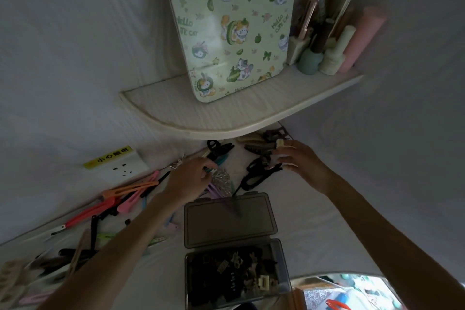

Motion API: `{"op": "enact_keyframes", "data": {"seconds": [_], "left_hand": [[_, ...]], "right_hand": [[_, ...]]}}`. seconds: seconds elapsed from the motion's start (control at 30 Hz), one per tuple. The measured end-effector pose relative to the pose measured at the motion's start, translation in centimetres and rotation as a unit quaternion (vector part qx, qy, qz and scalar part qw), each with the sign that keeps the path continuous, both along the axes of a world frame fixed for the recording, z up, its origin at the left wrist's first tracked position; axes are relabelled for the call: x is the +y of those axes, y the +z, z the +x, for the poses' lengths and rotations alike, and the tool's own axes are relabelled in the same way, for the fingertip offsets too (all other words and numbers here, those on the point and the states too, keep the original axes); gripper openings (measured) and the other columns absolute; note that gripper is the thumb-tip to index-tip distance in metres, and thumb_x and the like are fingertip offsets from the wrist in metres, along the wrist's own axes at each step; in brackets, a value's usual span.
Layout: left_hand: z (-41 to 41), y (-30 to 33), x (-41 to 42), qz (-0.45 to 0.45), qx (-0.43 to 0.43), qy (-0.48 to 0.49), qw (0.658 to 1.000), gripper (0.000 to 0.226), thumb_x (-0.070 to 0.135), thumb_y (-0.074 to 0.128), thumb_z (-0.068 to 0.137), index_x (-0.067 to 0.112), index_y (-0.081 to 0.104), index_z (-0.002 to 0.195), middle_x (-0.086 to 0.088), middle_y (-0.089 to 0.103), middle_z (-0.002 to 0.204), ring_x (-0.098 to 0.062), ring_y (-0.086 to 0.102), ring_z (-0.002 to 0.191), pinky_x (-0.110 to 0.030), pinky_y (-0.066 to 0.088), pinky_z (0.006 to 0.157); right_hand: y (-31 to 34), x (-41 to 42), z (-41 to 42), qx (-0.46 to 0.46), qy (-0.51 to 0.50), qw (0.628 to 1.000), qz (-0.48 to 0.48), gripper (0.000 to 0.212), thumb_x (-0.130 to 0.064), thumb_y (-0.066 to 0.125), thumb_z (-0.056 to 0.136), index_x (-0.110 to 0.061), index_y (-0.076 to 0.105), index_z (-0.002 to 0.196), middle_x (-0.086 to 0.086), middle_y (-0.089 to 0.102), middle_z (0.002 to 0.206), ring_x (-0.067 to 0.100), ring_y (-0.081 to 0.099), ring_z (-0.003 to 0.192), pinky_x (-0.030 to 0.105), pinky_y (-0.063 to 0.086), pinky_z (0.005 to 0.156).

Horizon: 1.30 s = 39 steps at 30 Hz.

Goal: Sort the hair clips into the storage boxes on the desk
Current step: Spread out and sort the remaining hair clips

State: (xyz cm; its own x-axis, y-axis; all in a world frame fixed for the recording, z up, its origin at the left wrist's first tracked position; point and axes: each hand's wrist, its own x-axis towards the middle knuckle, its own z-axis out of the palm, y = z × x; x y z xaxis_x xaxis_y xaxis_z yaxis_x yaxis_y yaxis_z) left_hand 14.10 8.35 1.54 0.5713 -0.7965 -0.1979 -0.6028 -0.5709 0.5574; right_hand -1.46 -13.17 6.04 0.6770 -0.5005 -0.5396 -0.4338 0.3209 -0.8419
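Observation:
A grey see-through storage box (pixel 283 272) lies open near the front of the white desk, its lid (pixel 229 221) flipped back and its tray full of small dark clips. My left hand (pixel 187 178) curls its fingers on a teal clip beside a silvery leaf-shaped clip (pixel 221 180). My right hand (pixel 299 158) pinches a small cream clip (pixel 279 144) over a black claw clip (pixel 254 175). Long pink and orange clips (pixel 125 196) lie spread at the left. More claw clips (pixel 256 145) sit at the back under the shelf.
A curved corner shelf (pixel 201 118) overhangs the desk's back, holding a green cat-print panel (pixel 231 25) and several tubes and bottles (pixel 332 43). A wall socket with a yellow label (pixel 115 161) is at the left. A mirror (pixel 347 292) shows at the lower right.

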Motion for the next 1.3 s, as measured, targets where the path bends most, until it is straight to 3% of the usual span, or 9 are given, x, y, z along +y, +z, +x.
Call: {"op": "enact_keyframes", "data": {"seconds": [0.1,0.27,0.47,0.63,0.8,0.9,1.0,1.1,1.3], "left_hand": [[-0.7,0.4,0.5,0.022,0.031,-0.018,0.999,0.024,0.024,0.052,0.093,0.024,0.062,0.115,0.004,0.062,0.121,-0.010,0.063,0.101,-0.030,0.051,0.083],[-0.8,1.4,3.1,0.016,0.032,0.027,0.999,0.021,0.021,0.054,0.092,0.018,0.065,0.109,0.002,0.067,0.109,-0.015,0.064,0.097,-0.029,0.049,0.083],[-1.2,2.7,6.7,0.124,0.040,0.029,0.991,0.019,0.022,0.050,0.092,0.025,0.065,0.103,-0.003,0.065,0.117,-0.016,0.060,0.098,-0.030,0.045,0.089],[-4.5,3.6,9.4,0.205,0.098,0.051,0.973,0.029,0.023,0.049,0.091,0.006,0.070,0.086,-0.012,0.073,0.093,-0.022,0.069,0.076,-0.034,0.053,0.066],[-8.9,3.0,10.4,0.239,0.244,0.073,0.937,0.028,0.024,0.051,0.095,0.008,0.046,0.118,-0.012,0.065,0.106,-0.014,0.067,0.070,-0.021,0.050,0.052],[-9.4,2.5,9.7,0.218,0.238,0.077,0.943,0.010,0.014,0.057,0.090,0.014,0.047,0.093,-0.014,0.067,0.094,-0.020,0.069,0.079,-0.021,0.053,0.055],[-9.9,2.5,8.5,0.214,0.206,0.069,0.952,0.035,0.010,0.064,0.082,0.004,0.051,0.114,-0.013,0.070,0.090,-0.023,0.071,0.084,-0.034,0.059,0.073],[-10.9,2.9,6.3,0.189,0.186,0.047,0.963,0.050,0.007,0.067,0.076,0.003,0.052,0.124,-0.012,0.073,0.096,-0.021,0.071,0.082,-0.032,0.056,0.074],[-12.1,2.7,0.2,0.134,0.164,0.003,0.977,0.044,0.007,0.060,0.080,0.007,0.054,0.123,-0.013,0.066,0.109,-0.025,0.066,0.093,-0.030,0.052,0.066]], "right_hand": [[0.6,1.9,-1.7,0.062,0.138,0.982,-0.115,0.018,-0.019,0.063,0.087,-0.017,0.057,0.104,0.002,0.065,0.091,0.009,0.061,0.076,0.015,0.047,0.067],[1.2,6.3,-4.0,0.032,0.419,0.860,-0.288,0.020,-0.030,0.074,0.077,-0.028,0.065,0.095,-0.007,0.063,0.080,0.005,0.056,0.071,0.021,0.047,0.067],[0.7,10.9,-5.1,0.031,0.523,0.762,-0.380,0.031,-0.036,0.071,0.078,-0.031,0.062,0.108,-0.014,0.055,0.083,-0.006,0.046,0.067,0.019,0.040,0.067],[0.3,10.4,-7.8,0.068,0.369,0.811,-0.449,0.041,-0.017,0.065,0.082,-0.024,0.053,0.121,-0.020,0.042,0.088,-0.007,0.043,0.073,0.010,0.032,0.064],[-0.4,10.7,-9.4,0.206,0.362,0.823,-0.387,0.061,-0.023,0.053,0.091,-0.022,0.021,0.143,0.014,0.041,0.127,0.029,0.052,0.108,0.029,0.042,0.085],[-0.7,10.8,-9.8,0.199,0.361,0.860,-0.300,0.053,-0.014,0.046,0.095,-0.017,0.025,0.143,0.013,0.044,0.134,0.019,0.048,0.101,0.021,0.037,0.079],[-0.4,9.7,-11.1,0.183,0.281,0.910,-0.243,0.040,-0.009,0.047,0.094,-0.018,0.043,0.132,0.003,0.046,0.116,0.016,0.049,0.094,0.025,0.050,0.075],[-0.3,7.6,-12.8,0.211,0.252,0.909,-0.255,0.039,-0.006,0.043,0.094,-0.018,0.045,0.131,0.006,0.045,0.115,0.019,0.051,0.097,0.037,0.051,0.090],[-0.1,3.4,-14.7,0.245,0.197,0.912,-0.265,0.044,-0.003,0.047,0.093,-0.013,0.040,0.135,0.009,0.042,0.114,0.021,0.048,0.093,0.015,0.042,0.060]]}}
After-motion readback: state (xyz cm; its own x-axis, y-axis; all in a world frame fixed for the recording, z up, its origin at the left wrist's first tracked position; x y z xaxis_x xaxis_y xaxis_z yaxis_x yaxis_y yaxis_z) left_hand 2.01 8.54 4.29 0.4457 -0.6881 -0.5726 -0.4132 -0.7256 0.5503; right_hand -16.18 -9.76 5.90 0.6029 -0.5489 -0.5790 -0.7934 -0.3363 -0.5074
